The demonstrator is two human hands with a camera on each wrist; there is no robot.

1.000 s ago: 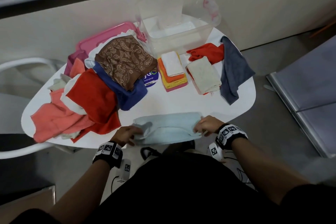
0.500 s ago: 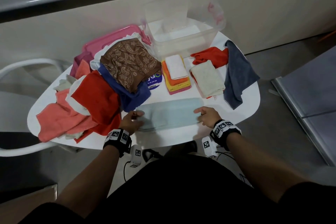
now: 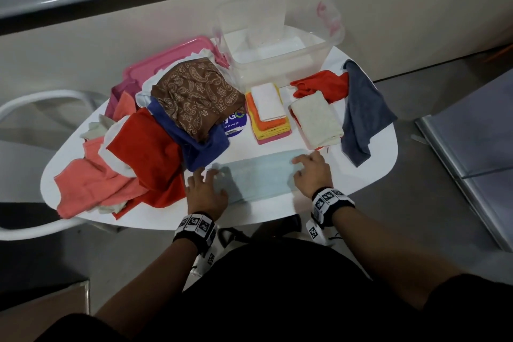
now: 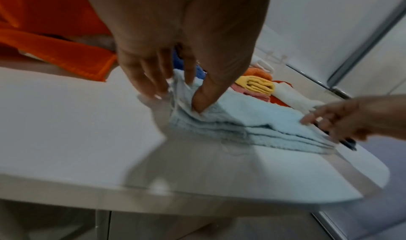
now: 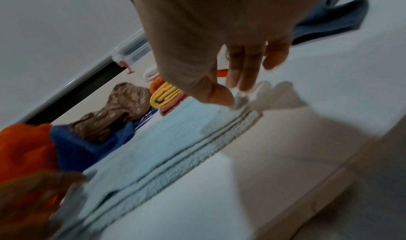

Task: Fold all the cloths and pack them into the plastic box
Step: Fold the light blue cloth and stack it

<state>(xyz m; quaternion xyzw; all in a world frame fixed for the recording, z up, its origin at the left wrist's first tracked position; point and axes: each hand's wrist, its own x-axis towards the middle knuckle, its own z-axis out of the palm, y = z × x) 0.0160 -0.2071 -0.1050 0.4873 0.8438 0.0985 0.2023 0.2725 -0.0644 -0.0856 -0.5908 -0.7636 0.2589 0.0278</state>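
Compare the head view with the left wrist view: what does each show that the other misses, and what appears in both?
Only the head view shows the clear plastic box, pink lid, brown paisley cloth and grey cloth. Only the left wrist view shows the stacked layers along the light blue cloth edge. Both show the left hand and right hand on that cloth, plus the folded stack.

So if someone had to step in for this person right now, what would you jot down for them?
Left hand and right hand: fingers spread, pressing the ends of the folded light blue towel at the white table's near edge.
Done: small stack of folded cloths and a folded cream cloth beside it.
Left: the loose pile of cloths, red cloth and grey cloth; the clear plastic box holds no cloths yet.
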